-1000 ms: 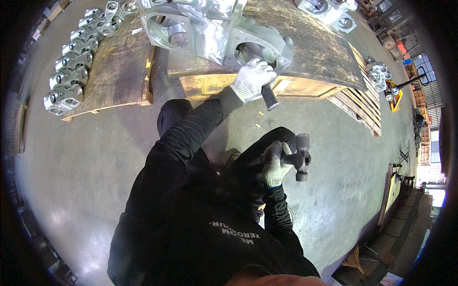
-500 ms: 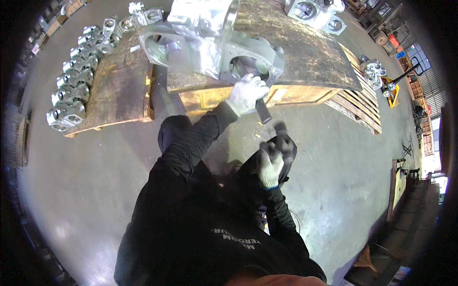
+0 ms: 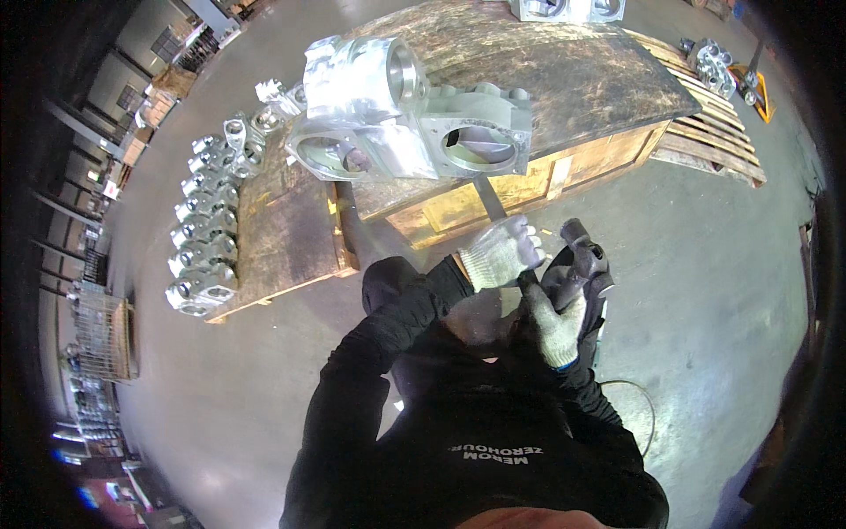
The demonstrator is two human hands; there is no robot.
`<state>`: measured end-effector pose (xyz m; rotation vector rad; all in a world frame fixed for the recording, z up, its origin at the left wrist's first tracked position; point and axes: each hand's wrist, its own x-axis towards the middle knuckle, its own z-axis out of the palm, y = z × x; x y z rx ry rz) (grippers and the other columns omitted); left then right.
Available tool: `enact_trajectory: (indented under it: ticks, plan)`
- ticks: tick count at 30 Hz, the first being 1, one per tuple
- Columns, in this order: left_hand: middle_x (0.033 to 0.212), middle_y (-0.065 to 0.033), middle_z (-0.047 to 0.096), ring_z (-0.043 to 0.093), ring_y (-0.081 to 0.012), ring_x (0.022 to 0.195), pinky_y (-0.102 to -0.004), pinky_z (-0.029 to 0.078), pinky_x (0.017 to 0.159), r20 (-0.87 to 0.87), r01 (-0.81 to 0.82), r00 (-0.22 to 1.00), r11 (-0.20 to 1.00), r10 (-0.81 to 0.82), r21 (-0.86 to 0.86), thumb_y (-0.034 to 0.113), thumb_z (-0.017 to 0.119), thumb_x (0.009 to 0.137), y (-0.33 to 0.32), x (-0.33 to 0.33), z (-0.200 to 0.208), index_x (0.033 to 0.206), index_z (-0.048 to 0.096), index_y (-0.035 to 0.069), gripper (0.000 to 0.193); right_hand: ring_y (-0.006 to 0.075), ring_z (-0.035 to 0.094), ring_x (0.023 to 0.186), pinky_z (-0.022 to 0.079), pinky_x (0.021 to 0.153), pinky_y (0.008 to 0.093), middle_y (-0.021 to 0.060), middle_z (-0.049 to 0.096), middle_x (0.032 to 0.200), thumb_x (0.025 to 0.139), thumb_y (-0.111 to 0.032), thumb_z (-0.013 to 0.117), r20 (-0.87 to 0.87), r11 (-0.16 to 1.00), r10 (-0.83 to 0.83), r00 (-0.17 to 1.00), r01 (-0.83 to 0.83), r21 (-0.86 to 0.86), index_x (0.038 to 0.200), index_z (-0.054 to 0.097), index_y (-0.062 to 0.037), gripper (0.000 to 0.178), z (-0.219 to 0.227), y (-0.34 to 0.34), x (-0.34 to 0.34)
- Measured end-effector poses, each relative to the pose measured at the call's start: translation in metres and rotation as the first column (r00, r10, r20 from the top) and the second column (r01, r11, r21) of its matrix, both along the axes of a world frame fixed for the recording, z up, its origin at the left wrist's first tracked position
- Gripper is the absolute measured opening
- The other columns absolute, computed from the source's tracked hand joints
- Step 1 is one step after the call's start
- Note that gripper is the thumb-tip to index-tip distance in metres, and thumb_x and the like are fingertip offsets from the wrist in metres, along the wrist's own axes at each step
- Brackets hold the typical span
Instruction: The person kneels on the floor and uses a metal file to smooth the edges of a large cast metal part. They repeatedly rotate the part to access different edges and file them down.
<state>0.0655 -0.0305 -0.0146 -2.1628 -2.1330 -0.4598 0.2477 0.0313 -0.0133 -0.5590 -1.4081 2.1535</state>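
My left hand (image 3: 504, 253), in a white glove, is closed around a dark flat metal bar (image 3: 491, 201). The bar's far end points up toward the casting, and its near end shows below my fist. My right hand (image 3: 559, 330), gloved too, grips a dark grey hammer (image 3: 584, 256) by the handle, its head just right of my left hand. Both hands are in front of the table edge. Beyond them sits a large silver metal casting (image 3: 397, 141) with round openings and a bright cylindrical upper part. Whether the bar touches it I cannot tell.
The casting rests on a worn wooden table (image 3: 582, 79). To the left, several smaller castings (image 3: 204, 234) line a lower wooden platform (image 3: 286, 234). Another casting (image 3: 568, 9) stands on the far edge. A slatted pallet (image 3: 705, 132) and a yellow pallet jack (image 3: 763, 99) are at right.
My left hand has drawn back from the casting with the bar, toward my body. The hammer, blurred before, is now clear beside it. The view has shifted left.
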Motion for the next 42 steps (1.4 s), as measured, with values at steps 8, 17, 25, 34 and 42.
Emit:
enact_trajectory:
  ticks: [8,17,25,34,42]
  plan:
    - [0.130,-0.0087,0.063,0.057,-0.0272,0.125,-0.0444,0.045,0.109,-0.144,-0.182,0.963,0.947,0.226,0.265,0.035,0.090,0.066,-0.056,-0.018,0.058,0.123,0.068,0.012,0.065,0.0119,0.059,0.088,0.051,0.081,0.0283,0.0011,0.062,0.100,0.089,0.007,0.070,-0.077,0.950,-0.312,0.947,0.310,-0.039,0.112,0.061,-0.0058,0.027,0.010,0.027,0.047]
    - [0.135,-0.0195,0.058,0.061,-0.0271,0.117,-0.0396,0.049,0.104,0.352,-0.681,0.621,0.261,0.701,0.684,0.026,0.089,0.086,-0.153,-0.151,0.156,0.143,0.046,-0.002,0.077,0.0129,0.058,0.063,0.046,0.058,0.0267,0.0043,0.060,0.076,0.091,-0.018,0.078,-0.021,0.901,-0.424,0.906,0.424,0.096,0.106,0.055,-0.0054,0.030,-0.008,0.097,0.073]
    - [0.123,-0.0236,0.068,0.070,-0.0336,0.104,-0.0382,0.057,0.091,0.283,-0.646,0.751,0.575,0.597,0.501,-0.011,0.068,0.082,-0.149,-0.172,0.150,0.139,0.061,-0.001,0.059,0.0087,0.054,0.058,0.037,0.052,0.0231,0.0042,0.061,0.073,0.095,-0.015,0.073,0.072,0.822,-0.569,0.819,0.568,0.029,0.110,0.057,-0.0065,0.024,-0.054,0.129,0.076]
    - [0.094,-0.0072,0.067,0.061,-0.0159,0.081,-0.0306,0.050,0.073,0.809,-0.826,0.533,0.360,0.250,0.433,0.023,0.055,0.108,-0.106,-0.156,0.160,0.113,0.069,-0.005,0.031,0.0082,0.046,0.055,0.033,0.052,0.0267,0.0043,0.062,0.070,0.093,-0.017,0.068,0.414,0.860,-0.507,0.756,0.475,0.186,0.094,0.059,-0.0034,0.016,-0.160,0.174,0.105]
    - [0.103,-0.0071,0.067,0.063,-0.0152,0.090,-0.0306,0.053,0.076,0.795,-0.769,0.575,0.456,0.190,0.448,0.034,0.057,0.108,-0.057,-0.124,0.157,0.128,0.063,-0.001,0.040,0.0125,0.053,0.060,0.040,0.059,0.0275,0.0055,0.067,0.075,0.092,-0.016,0.067,0.492,0.911,-0.409,0.768,0.377,0.168,0.093,0.063,-0.0040,0.013,-0.177,0.156,0.095]
